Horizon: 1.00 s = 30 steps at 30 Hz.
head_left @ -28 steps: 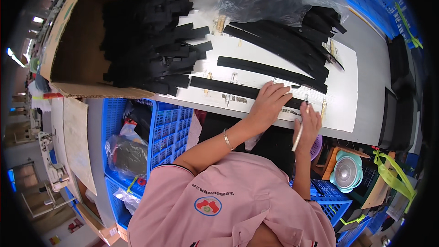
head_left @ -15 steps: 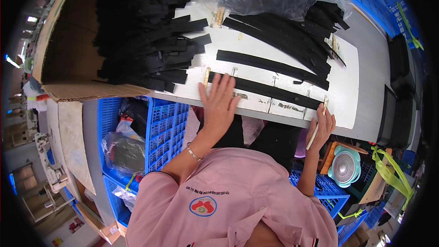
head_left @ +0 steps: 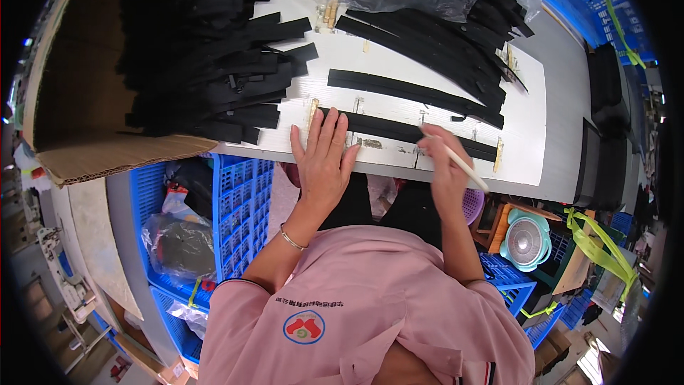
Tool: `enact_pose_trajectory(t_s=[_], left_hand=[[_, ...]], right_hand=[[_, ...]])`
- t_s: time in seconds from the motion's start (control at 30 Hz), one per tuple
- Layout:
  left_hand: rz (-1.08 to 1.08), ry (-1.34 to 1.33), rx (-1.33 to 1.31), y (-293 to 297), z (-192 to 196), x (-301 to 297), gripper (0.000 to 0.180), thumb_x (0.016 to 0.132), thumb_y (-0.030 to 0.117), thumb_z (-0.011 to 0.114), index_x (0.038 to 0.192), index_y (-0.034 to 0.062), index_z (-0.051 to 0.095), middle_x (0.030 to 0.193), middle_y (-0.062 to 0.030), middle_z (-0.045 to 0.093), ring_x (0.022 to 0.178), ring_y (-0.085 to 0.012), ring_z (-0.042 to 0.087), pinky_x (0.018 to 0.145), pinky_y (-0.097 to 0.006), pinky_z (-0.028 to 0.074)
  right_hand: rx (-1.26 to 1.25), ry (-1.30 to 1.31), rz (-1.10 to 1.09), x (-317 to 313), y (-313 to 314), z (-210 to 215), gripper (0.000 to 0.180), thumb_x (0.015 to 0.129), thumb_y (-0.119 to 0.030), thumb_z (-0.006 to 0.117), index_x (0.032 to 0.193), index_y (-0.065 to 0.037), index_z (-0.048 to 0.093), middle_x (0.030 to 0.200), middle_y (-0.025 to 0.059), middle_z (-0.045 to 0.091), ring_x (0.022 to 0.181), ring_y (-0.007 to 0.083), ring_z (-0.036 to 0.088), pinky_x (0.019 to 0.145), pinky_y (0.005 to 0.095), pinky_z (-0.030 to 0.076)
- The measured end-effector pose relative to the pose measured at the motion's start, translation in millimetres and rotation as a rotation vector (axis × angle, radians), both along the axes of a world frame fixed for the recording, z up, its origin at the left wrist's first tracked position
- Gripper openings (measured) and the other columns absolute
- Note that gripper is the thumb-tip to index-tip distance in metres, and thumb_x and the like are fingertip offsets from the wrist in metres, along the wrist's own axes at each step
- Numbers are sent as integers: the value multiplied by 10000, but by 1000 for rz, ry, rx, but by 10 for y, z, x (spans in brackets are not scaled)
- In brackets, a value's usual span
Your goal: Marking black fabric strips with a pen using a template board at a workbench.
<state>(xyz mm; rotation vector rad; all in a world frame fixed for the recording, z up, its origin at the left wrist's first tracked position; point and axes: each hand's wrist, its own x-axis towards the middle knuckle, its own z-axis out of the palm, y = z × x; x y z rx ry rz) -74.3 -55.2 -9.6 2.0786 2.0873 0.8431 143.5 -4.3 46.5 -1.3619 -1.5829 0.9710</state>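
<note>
Pressing the near black fabric strip (head_left: 385, 125) flat suits this step, I judge: even pressure, no tugging, light touches from the tool, lest the strip skew. Left hand (head_left: 323, 164): palm down, fingers extended and slightly spread, tips over the strip's left end. Right hand (head_left: 446, 167): fingers closed round a slim pale pen-like stick (head_left: 464, 165), its rear slanting toward the wearer; tip hidden, so contact with the strip cannot be told. Strip lies lengthwise on the white board (head_left: 527, 103), between two tan end strips (head_left: 498, 155). Beyond, apart: second black strip (head_left: 399, 88); farther, a fanned strip pile (head_left: 442, 50).
</note>
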Motion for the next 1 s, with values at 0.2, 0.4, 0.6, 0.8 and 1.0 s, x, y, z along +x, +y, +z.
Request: enact_pose_trajectory(t_s=[0.2, 0.4, 0.6, 0.8, 1.0], left_hand=[[2, -73, -23, -3, 39, 13, 572, 952, 250, 704, 1481, 99, 546, 1541, -92, 512, 1477, -303, 406, 1225, -567, 140], [1, -83, -4, -13, 42, 4, 572, 935, 283, 720, 1441, 62, 569, 1513, -110, 534, 1460, -310, 427, 1208, -589, 176], [-5, -94, 11, -7, 47, -2, 572, 933, 282, 723, 1435, 54, 572, 1505, -114, 539, 1448, -312, 439, 1203, -585, 182], [-9, -83, 13, -3, 47, 3, 569, 931, 282, 725, 1428, 51, 574, 1499, -119, 540, 1446, -316, 437, 1197, -591, 190], [7, -100, 7, -7, 44, 3, 542, 947, 260, 709, 1442, 80, 583, 1505, -106, 546, 1452, -309, 434, 1210, -563, 166]], right_hand=[[-156, 268, 72, -663, 234, -212, 183, 1036, -138, 612, 1075, 0, 727, 832, 17, 680, 761, 66, 603, 662, 195, 463], [-66, 19, 181, -704, 262, -320, 183, 1028, -136, 634, 1084, 11, 727, 942, 51, 721, 795, 93, 647, 712, 230, 518], [-36, 45, 148, -757, 256, -322, 180, 1016, -152, 644, 1073, -2, 725, 909, 105, 726, 768, 157, 711, 673, 278, 536], [3, 8, 189, -758, 267, -296, 171, 1015, -135, 646, 1082, 1, 723, 914, 106, 727, 763, 166, 716, 673, 272, 539], [-89, 11, 252, -680, 243, -290, 182, 1022, -121, 631, 1060, 16, 745, 889, 68, 722, 766, 109, 658, 697, 246, 514]])
